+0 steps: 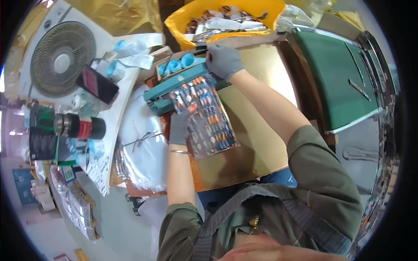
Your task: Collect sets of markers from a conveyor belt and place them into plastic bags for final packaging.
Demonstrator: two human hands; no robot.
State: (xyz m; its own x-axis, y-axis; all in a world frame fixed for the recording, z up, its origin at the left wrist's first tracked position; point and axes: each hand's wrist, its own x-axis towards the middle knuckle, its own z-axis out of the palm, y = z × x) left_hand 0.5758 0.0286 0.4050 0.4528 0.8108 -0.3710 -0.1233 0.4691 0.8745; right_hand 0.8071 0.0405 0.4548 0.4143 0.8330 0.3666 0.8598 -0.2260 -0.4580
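Observation:
A teal hand-operated bag sealer (163,89) lies across the far part of the worktable, its long arm down over the top edge of a clear plastic bag (209,124). Rows of small, slim pieces in orange, blue, black and white fill the bag; their exact kind is too small to tell. My left hand (178,128), in a grey glove, grips the bag's left edge just below the sealer. At the sealer's right end, my right hand (224,61), gloved too, is closed and presses down on the arm. Its fingertips are partly hidden.
Behind the sealer, a carton holds blue tape rolls (174,66). A yellow bag (183,28) of loose pieces stands farther back. Left are clear plastic bags (141,148), a phone (98,85), a dark bottle (87,126) and a fan (63,61). A green board (335,78) lies right.

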